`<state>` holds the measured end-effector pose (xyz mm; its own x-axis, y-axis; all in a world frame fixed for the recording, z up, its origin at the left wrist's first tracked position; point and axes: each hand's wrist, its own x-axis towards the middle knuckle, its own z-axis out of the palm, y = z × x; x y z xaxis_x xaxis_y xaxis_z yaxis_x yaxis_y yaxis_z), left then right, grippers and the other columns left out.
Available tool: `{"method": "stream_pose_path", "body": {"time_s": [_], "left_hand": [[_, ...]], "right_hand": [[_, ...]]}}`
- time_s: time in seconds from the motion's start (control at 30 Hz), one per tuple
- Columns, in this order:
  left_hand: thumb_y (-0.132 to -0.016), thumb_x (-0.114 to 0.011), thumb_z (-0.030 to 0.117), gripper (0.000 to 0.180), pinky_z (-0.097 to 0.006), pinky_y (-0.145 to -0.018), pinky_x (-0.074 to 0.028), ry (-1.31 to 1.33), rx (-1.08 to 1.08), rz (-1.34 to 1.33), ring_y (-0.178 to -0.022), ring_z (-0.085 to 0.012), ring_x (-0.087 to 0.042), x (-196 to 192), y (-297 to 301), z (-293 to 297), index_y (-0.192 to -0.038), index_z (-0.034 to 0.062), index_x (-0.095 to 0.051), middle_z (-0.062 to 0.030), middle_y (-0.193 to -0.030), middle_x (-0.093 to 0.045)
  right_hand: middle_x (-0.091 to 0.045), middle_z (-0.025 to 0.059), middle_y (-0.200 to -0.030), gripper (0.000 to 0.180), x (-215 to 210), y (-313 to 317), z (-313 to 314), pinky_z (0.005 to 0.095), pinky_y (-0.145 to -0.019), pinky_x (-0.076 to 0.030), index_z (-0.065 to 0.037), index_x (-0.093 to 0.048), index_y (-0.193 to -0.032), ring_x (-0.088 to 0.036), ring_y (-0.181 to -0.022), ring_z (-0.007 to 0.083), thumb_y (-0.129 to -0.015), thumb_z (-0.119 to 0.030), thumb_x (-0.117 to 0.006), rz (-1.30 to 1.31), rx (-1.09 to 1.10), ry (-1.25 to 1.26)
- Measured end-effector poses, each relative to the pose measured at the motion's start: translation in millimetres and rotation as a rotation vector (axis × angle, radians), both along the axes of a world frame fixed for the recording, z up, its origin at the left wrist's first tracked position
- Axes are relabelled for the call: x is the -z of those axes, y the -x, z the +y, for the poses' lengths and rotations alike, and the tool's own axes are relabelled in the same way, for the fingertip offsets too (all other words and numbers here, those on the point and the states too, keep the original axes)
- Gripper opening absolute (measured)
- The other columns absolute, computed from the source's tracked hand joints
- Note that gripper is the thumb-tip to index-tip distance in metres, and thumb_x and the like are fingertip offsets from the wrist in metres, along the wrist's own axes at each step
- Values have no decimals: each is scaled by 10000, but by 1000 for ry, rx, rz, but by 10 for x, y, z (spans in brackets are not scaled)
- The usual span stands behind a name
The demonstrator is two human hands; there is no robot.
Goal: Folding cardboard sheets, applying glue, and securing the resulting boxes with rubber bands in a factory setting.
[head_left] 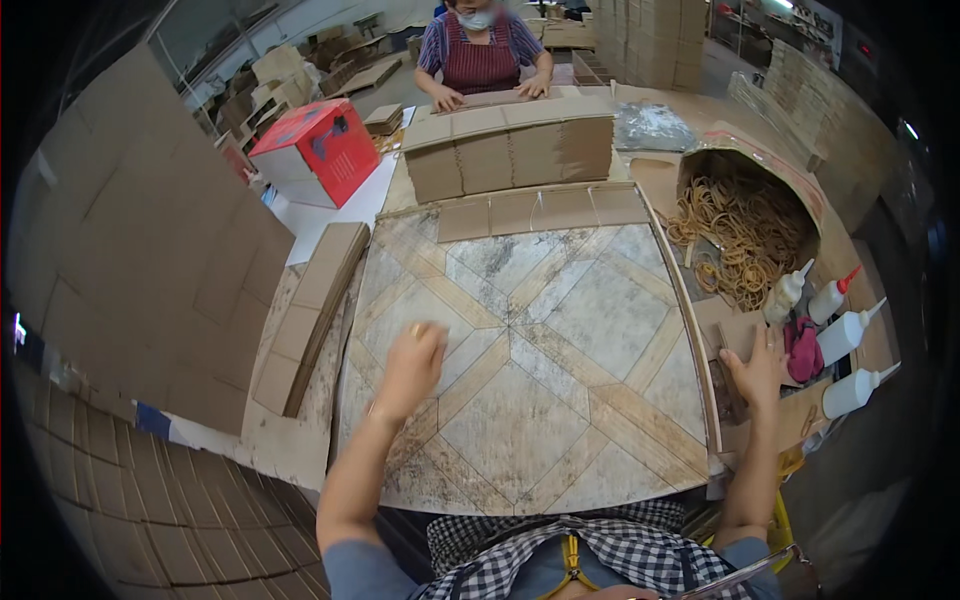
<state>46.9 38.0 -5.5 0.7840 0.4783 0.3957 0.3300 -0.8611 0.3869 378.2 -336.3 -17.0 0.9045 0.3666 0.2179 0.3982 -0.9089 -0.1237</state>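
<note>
Checked apron point(645, 553) nearest; right hand point(757, 378) touches brown cardboard point(740, 329), can't tell if clamped; left hand point(413, 367), fingers curled together, well leftward.

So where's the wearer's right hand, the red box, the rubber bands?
Right hand point(758, 380), head view: back of the hand.
Red box point(332, 162), head view: its red side.
Rubber bands point(748, 238), head view: middle of the heap.

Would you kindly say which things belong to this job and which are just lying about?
Seemingly in use: patterned board, under the left hand; cardboard piece, touched by the right hand; cardboard strip, on the board's far side.

Probably lying about: red box; pink cloth; squeeze bottles.
</note>
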Motion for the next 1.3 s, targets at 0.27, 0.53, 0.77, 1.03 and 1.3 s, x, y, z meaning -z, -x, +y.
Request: {"method": "stream_pose_path", "body": {"time_s": [0.27, 0.53, 0.77, 1.03, 1.3], "left_hand": [[-770, -694, 203, 282, -416, -826, -473, -181, -177, 50, -1012, -330, -539, 639, -1582, 1682, -987, 43, -609, -164, -1058, -576], [-859, -631, 386, 359, -440, -622, -496, -278, -411, 244, -584, -287, -621, 825, -1721, 1742, -779, 36, -645, -128, -685, -660], [-889, -615, 400, 448, -425, -735, -520, 1518, -333, -1105, -903, -290, -621, 860, -2262, 1904, -1138, 33, -551, -129, -1081, -613], [-943, -483, 104, 365, -529, -979, -430, 1687, -371, -1371, -1171, -312, -496, 705, -1969, 1651, -1283, -14, -422, -160, -1249, -513], [-964, -503, 196, 398, -398, -1008, -410, 1615, -356, -1115, -1184, -232, -498, 379, 640, -801, -1310, 14, -427, -95, -1280, -519]], "right_hand": [[-561, 292, -1174, 813, -313, -106, 36, 448, -937, -424, 29, -420, -1321, -535, -1096, 434, -685, -357, -748, 258, -142, -127], [-635, 181, -851, 294, -496, 312, -69, 397, -622, -475, 2, -606, -1083, -616, -707, 352, -792, -23, -568, -428, -260, -320], [-631, 125, -723, 153, -428, 968, 399, 419, -563, -467, -68, -614, -889, -628, -652, 311, -738, -77, -631, 150, -661, -85], [-640, 123, -707, 162, -596, 891, 397, 399, -558, -480, -89, -659, -928, -632, -645, 304, -780, -75, -597, 185, -753, 26], [-651, 125, -764, 182, -809, 1032, 739, 375, -571, -476, -50, -607, -921, -631, -659, 302, -750, 4, -636, 144, -998, -430]]}}
